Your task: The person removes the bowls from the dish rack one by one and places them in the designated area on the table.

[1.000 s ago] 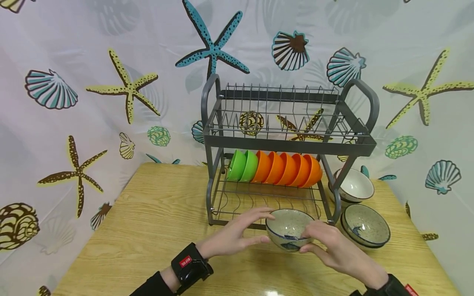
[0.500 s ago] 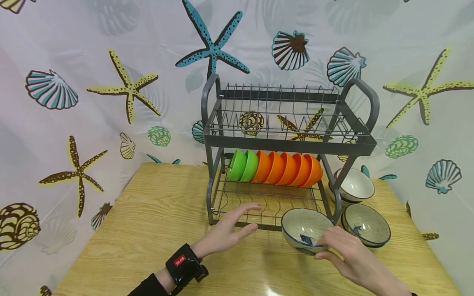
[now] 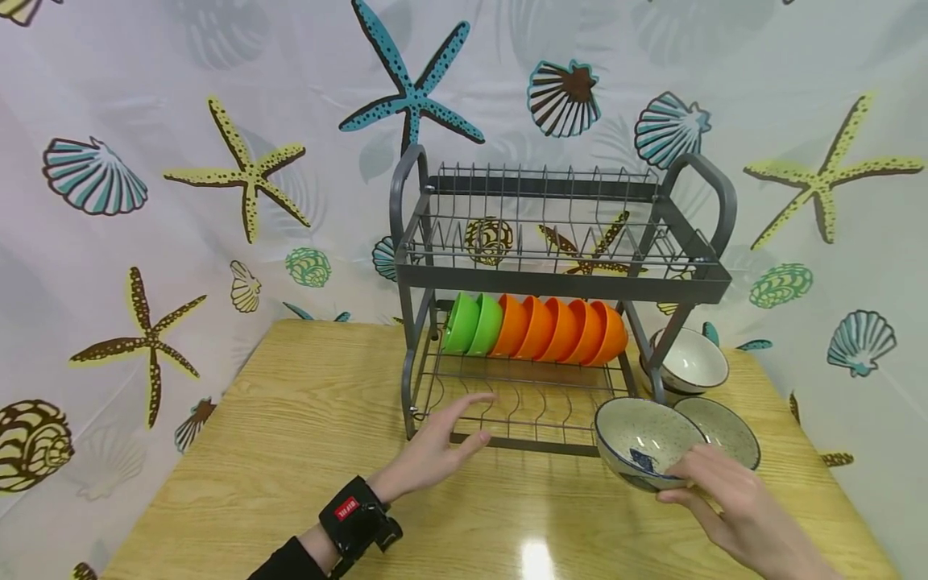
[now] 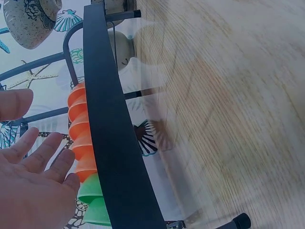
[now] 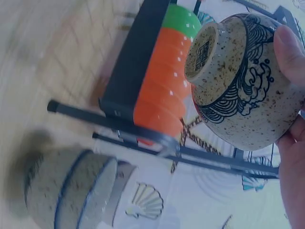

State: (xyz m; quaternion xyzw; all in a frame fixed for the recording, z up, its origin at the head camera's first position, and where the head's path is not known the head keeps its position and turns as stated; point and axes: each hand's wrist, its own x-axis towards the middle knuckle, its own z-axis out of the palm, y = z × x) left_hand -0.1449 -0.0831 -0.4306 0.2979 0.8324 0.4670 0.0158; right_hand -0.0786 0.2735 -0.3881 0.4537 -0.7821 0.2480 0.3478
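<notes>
My right hand (image 3: 750, 511) pinches the near right rim of a speckled ceramic bowl (image 3: 641, 439), held in the air before the rack's lower right corner. The right wrist view shows the bowl's blue wave pattern (image 5: 257, 81) and its foot (image 5: 202, 55). In the head view it partly hides two stacked speckled bowls (image 3: 728, 431) on the table. My left hand (image 3: 428, 455) hovers in front of the rack's lower left, fingers spread, touching nothing. Tilted orange bowls (image 3: 536, 329) and two green bowls (image 3: 471, 326) stand in a row on the lower shelf.
A dark grey two-tier dish rack (image 3: 565, 283) stands on the wooden table (image 3: 319, 387). Wire slots line its upper shelf. Behind its right side sits a white bowl (image 3: 696, 358) on another bowl. A patterned cloth (image 3: 290, 80) hangs behind.
My right hand has carried the speckled bowl rightward, towards the stacked bowls. One second ago my left hand was at the bowl's left side; it has let go and drawn left.
</notes>
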